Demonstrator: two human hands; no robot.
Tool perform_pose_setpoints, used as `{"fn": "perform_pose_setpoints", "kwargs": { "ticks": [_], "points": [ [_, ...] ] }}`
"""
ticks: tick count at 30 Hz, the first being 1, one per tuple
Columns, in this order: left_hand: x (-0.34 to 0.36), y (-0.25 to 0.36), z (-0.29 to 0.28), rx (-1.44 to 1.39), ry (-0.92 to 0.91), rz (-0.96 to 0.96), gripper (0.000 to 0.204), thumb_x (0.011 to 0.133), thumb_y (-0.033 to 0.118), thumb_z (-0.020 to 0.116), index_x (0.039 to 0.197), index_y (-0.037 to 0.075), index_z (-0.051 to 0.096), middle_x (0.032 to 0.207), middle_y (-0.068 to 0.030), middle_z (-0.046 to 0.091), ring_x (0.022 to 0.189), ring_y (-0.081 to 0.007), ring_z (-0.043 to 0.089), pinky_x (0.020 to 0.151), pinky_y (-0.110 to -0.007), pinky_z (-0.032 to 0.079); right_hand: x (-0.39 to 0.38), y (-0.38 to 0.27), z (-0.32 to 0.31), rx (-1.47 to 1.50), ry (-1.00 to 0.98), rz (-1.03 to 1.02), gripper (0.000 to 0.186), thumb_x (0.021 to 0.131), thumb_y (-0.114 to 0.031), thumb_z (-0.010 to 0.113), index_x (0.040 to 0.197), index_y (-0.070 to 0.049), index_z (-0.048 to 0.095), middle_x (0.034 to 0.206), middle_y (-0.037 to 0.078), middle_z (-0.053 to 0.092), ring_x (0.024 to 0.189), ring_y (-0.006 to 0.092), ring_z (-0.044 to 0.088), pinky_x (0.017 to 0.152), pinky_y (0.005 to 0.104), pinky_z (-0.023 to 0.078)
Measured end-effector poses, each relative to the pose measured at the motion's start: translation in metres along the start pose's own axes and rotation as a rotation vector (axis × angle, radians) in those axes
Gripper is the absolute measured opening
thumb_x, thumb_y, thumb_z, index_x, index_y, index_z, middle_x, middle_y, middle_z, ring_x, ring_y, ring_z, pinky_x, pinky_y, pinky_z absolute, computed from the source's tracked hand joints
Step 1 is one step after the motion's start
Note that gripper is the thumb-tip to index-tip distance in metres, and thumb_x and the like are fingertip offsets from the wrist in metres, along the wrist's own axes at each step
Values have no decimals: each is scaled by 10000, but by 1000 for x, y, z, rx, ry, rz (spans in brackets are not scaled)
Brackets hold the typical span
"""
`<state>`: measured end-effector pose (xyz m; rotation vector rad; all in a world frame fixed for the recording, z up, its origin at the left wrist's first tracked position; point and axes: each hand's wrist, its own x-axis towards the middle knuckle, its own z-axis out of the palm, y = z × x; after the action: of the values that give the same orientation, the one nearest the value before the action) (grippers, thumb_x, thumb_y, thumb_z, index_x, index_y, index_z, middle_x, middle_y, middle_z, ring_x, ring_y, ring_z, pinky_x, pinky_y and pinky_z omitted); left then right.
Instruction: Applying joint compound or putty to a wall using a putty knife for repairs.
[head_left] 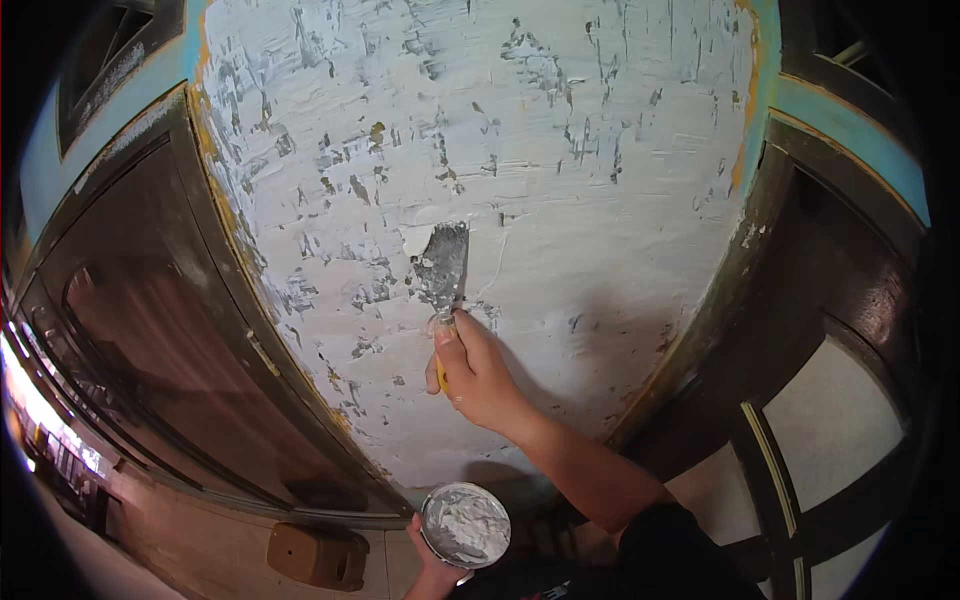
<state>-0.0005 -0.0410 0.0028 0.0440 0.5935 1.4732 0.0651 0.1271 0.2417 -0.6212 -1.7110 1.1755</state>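
Gripping a putty knife (440, 280) by its yellow handle (441, 374) in the right hand (475, 370), with thumb and fingers clamped together on it. Holding the blade (446, 250) upward, against or very near the middle of a wall (630, 230) — spread with white filler (560, 235) and flecked with bare grey patches (533, 52). Holding a round tub (432, 513) of white paste (475, 525) in the left hand (432, 568), low before the wall, with fingers closed on its left side (cannot tell the hold underneath). Can see a brown stool (318, 556) on the floor (200, 525), left of the tub — and a dark wooden door (190, 310) bordering the wall on the left.
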Motion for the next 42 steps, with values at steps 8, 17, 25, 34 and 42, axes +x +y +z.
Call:
{"fn": "perform_pose_setpoints", "kwargs": {
  "ticks": [8, 17, 25, 34, 42],
  "points": [
    [0, 7, 3, 36, -5, 13, 876, 752, 756, 392, 1327, 101, 484, 1305, -145, 529, 1157, -373, 516, 968, -533, 416, -4, 5, -3, 24, -101, 155, 297, 1027, -330, 304, 1047, -56, 416, 623, 98, 556, 410, 105, 406, 423, 258, 368],
    [2, 13, -9, -31, -31, -13, 874, 756, 763, 385, 1336, 115, 475, 1320, -139, 515, 1154, -368, 514, 965, -528, 417, -19, 25, 0, 53, -109, 289, 331, 1021, -362, 332, 1044, -46, 430, 652, 91, 580, 431, 114, 436, 441, 279, 389],
    [-8, 16, -1, 20, -23, 51, 880, 753, 764, 401, 1354, 123, 456, 1336, -136, 501, 1186, -374, 493, 987, -537, 400, -36, 52, -10, -33, -204, 3, 230, 1023, -265, 340, 1102, -64, 420, 765, 61, 573, 549, 91, 484, 520, 250, 429],
    [6, 15, -2, -1, 1, 40, 880, 758, 754, 370, 1345, 104, 465, 1332, -148, 505, 1182, -376, 497, 974, -538, 410, 3, -13, -19, 57, -267, 26, 179, 990, -214, 409, 1019, -37, 405, 684, 62, 572, 469, 95, 471, 430, 253, 388],
    [9, 11, -11, -18, 5, -3, 880, 758, 757, 381, 1353, 113, 458, 1336, -145, 505, 1191, -376, 491, 986, -543, 396, 0, -4, -15, 69, -249, 65, 288, 1013, -220, 336, 1252, -59, 349, 678, 71, 565, 455, 102, 463, 434, 251, 406]
  ]
}}
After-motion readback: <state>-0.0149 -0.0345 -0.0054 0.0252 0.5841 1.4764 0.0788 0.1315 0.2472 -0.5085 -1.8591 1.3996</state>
